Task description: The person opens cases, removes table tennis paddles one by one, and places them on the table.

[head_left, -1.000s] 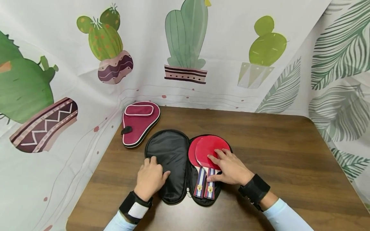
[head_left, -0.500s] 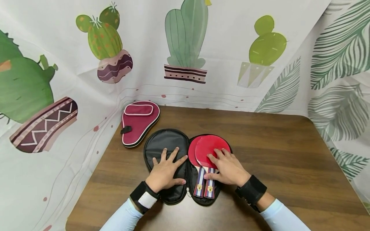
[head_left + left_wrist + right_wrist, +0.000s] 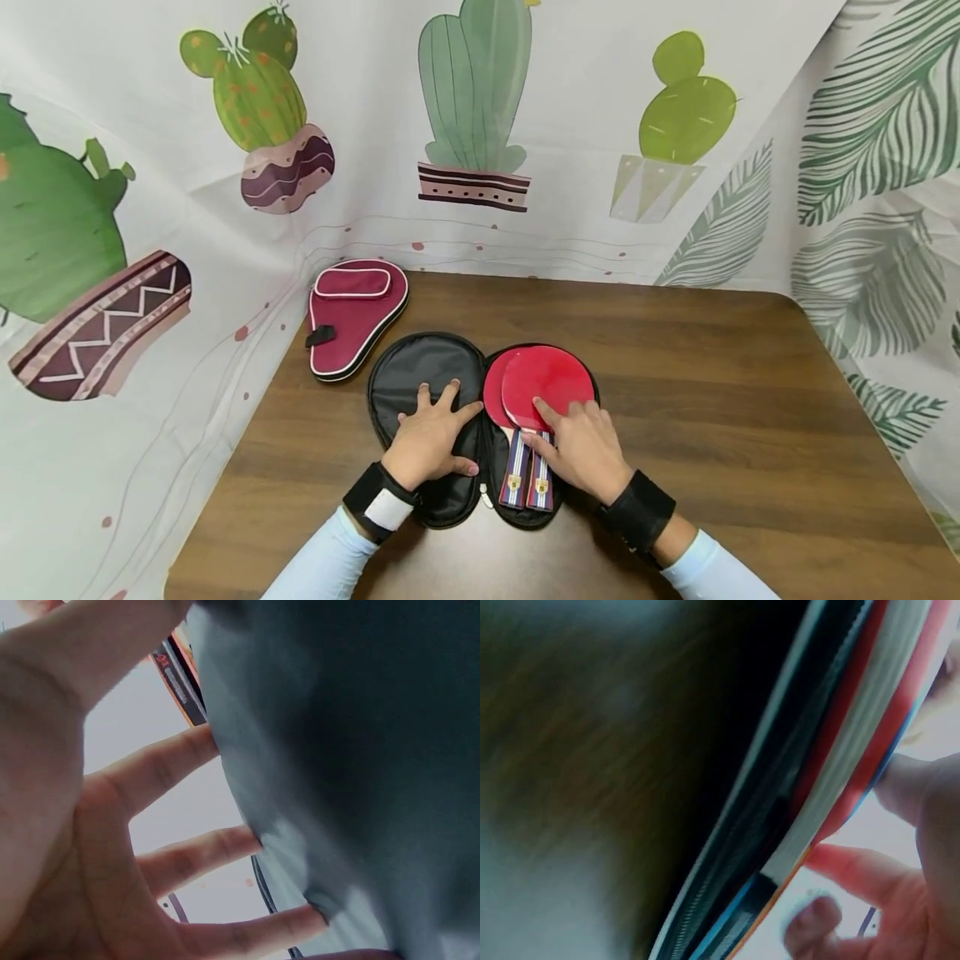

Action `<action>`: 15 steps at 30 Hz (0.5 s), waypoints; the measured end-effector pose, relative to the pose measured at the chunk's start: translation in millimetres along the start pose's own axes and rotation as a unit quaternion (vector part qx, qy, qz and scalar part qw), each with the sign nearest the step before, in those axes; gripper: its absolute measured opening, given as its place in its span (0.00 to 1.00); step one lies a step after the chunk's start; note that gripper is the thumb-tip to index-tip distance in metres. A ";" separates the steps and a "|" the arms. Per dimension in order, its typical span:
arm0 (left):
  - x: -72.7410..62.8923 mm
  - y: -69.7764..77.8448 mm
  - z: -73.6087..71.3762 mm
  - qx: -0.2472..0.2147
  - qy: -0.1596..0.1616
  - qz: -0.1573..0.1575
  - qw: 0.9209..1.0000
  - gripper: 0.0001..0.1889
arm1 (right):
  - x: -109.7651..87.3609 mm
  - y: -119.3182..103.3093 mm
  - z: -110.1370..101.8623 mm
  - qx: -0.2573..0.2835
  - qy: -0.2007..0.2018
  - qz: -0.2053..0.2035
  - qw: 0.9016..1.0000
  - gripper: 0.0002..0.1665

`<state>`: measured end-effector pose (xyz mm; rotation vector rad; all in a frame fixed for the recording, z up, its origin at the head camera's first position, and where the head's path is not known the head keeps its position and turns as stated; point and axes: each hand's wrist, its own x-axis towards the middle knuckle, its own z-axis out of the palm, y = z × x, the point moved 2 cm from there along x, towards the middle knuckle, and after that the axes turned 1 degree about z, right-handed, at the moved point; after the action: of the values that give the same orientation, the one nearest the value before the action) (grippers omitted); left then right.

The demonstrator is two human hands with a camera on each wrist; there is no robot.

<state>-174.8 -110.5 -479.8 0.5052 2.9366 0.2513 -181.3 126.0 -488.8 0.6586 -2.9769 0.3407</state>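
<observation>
An unzipped paddle case lies spread on the table, its black lining (image 3: pixel 408 367) facing up on the left half. Two red table tennis paddles overlap in the right half; the front paddle (image 3: pixel 551 375) partly covers the rear paddle (image 3: pixel 493 396), and their striped handles point toward me. My left hand (image 3: pixel 427 442) rests with spread fingers on the lining; the left wrist view has its fingertips (image 3: pixel 240 838) against the dark fabric. With my right hand (image 3: pixel 588 446) I touch the front paddle, index finger extended on the red face, thumb near the handle tops, other fingers bent.
A maroon paddle case (image 3: pixel 352 325) with white piping stands apart at the back left of the wooden table (image 3: pixel 720 400). A zipper pull (image 3: pixel 485 495) hangs at the near end of the open case. Behind the table hangs a cactus-print cloth (image 3: pixel 577 100).
My left hand moved from the case's left edge onto the lining and spread its fingers. My right hand, spread over the front paddle before, has drawn back slightly and bent all but index finger and thumb.
</observation>
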 end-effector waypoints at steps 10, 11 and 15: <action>0.9 4.4 1.5 0.018 -0.006 -0.001 1.000 0.48 | -6.1 -15.7 2.8 0.061 -0.039 0.055 0.996 0.44; 1.1 4.9 1.5 0.019 -0.006 -0.001 1.000 0.48 | -6.6 -16.6 2.5 0.070 -0.037 0.058 0.995 0.42; 1.8 6.5 1.6 0.028 -0.010 -0.004 1.000 0.50 | -9.7 -18.9 1.8 0.103 -0.032 0.063 0.992 0.39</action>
<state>-174.2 -103.6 -480.4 0.4998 2.9326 0.1613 -164.5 112.9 -488.0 0.5066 -3.0788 0.6560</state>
